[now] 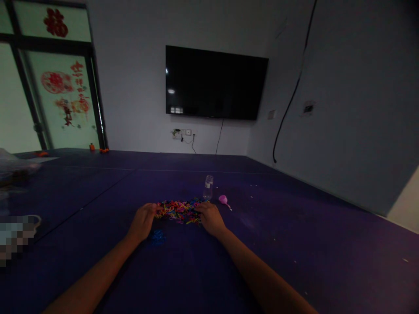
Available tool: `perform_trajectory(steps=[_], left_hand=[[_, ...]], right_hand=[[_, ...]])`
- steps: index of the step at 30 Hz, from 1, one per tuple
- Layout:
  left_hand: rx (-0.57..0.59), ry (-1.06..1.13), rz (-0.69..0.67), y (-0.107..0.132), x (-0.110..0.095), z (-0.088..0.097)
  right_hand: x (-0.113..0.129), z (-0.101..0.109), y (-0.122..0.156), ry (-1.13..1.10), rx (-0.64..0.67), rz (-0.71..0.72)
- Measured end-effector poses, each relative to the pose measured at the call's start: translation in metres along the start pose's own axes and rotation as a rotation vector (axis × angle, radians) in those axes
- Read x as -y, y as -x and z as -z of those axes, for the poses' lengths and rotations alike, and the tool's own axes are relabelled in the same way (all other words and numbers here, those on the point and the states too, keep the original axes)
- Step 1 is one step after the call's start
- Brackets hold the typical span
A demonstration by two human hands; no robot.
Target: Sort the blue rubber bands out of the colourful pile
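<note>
A pile of small multicoloured loops that look like rubber bands (179,210) lies on the dark purple floor surface in front of me. My left hand (145,218) touches the pile's left edge, fingers stretched inward over it. From the other side, my right hand (210,217) rests its extended fingers on the right edge. Neither hand visibly grips anything, though the fingertips are partly lost among the loops. Close to my left wrist sits a small separate heap of blue loops (157,237). Just behind my right hand stands a clear bottle (208,188) with a pale label.
A pink balloon-like object (223,199) lies right of the bottle. Small pale scraps dot the floor (281,261) on the right. At the far left are a clear plastic bag (15,163) and a blurred pale item (16,235). A television (216,83) hangs on the far wall.
</note>
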State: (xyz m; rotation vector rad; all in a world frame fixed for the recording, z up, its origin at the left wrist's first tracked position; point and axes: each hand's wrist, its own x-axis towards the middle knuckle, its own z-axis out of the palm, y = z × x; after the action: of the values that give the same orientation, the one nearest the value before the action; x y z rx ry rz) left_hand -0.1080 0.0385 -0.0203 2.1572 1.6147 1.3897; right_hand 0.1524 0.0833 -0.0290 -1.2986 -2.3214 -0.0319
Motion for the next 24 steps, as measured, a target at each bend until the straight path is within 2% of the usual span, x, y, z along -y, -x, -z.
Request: perform_trajectory(steps=[13,19,24], left_hand=[[-0.010,0.001,0.016,0.0016,-0.0033,-0.0004],[-0.019,-0.034,0.000,0.0009,-0.0017,0.0015],[-0.017,-0.015,-0.026,0.0002,-0.0019,0.0018]], right_hand=[[-0.0038,-0.0051,-0.0022,-0.008,0.013,0.078],[-0.0075,-0.0052,-0.0031,-0.071,-0.065,0.004],[-0.0084,-0.0066,-0.0038,-0.142,-0.111,0.023]])
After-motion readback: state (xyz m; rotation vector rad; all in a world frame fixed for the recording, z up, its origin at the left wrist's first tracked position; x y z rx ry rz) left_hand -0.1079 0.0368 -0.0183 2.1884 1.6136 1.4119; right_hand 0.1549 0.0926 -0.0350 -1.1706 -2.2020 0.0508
